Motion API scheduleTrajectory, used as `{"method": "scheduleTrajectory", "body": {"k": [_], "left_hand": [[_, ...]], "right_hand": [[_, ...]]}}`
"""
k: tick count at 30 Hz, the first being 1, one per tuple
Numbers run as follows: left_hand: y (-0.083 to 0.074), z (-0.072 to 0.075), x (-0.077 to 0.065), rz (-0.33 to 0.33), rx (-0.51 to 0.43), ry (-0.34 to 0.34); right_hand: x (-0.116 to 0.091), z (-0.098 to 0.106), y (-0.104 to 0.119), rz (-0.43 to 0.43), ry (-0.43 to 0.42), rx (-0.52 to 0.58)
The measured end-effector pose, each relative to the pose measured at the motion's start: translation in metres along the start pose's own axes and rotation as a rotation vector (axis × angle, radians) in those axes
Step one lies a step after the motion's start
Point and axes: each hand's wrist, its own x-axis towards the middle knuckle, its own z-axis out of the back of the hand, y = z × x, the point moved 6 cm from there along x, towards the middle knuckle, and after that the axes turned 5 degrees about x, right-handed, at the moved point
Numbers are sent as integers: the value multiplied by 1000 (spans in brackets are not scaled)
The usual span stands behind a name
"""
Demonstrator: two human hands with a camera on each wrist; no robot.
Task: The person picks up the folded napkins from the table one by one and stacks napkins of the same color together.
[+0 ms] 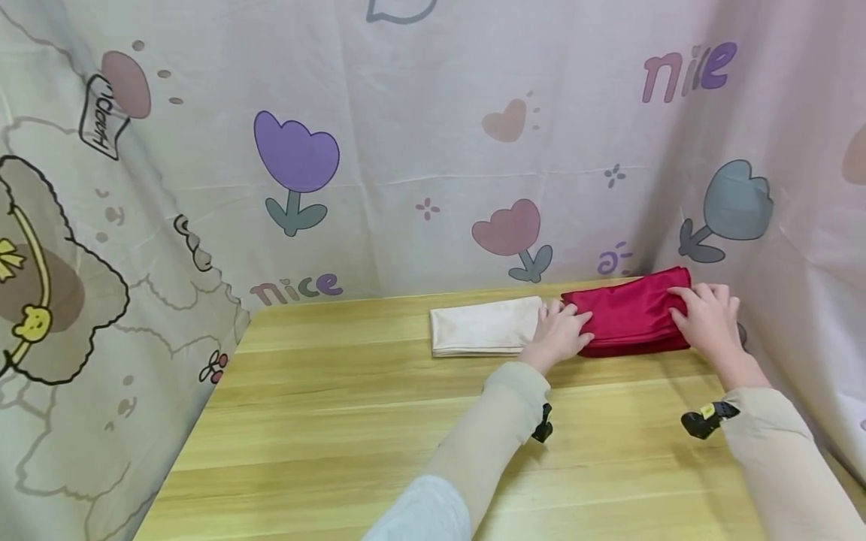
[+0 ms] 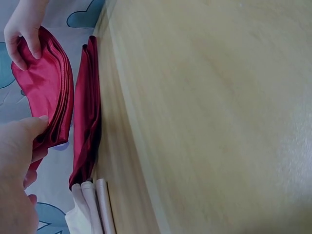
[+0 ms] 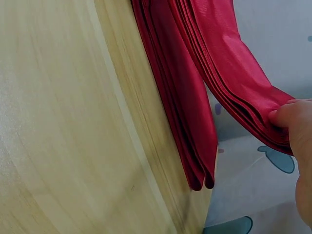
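A folded red satin-like cloth (image 1: 632,306) is pinched at its left end by my left hand (image 1: 558,332) and at its right end by my right hand (image 1: 710,321). In the left wrist view this upper cloth (image 2: 48,83) sags a little between the two hands, its layered edges showing. Beneath it, with a gap between, a second folded red cloth (image 2: 87,107) lies on the table; the right wrist view shows its looped fold ends (image 3: 197,180). Left of the red cloths lies a folded cream-white cloth (image 1: 482,327), partly behind my left hand.
The wooden table (image 1: 325,421) reaches back to a printed curtain (image 1: 406,150), close behind the cloths. Another curtain side (image 1: 828,300) rises just right of my right hand. Black wrist devices (image 1: 709,419) sit under both forearms.
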Motion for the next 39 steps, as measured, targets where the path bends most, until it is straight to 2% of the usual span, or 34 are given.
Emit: {"method": "scheduleTrajectory", "body": {"k": [9, 27, 34, 39], "left_hand": [[-7, -8, 3, -9, 54, 34], [-13, -22, 1, 73, -32, 132], [-12, -27, 3, 87, -12, 138], [-11, -33, 6, 97, -11, 166]], "right_hand": [[-3, -9, -9, -41, 5, -6], [3, -16, -9, -37, 15, -44], [4, -21, -10, -53, 27, -48], [3, -25, -13, -57, 37, -57]]}}
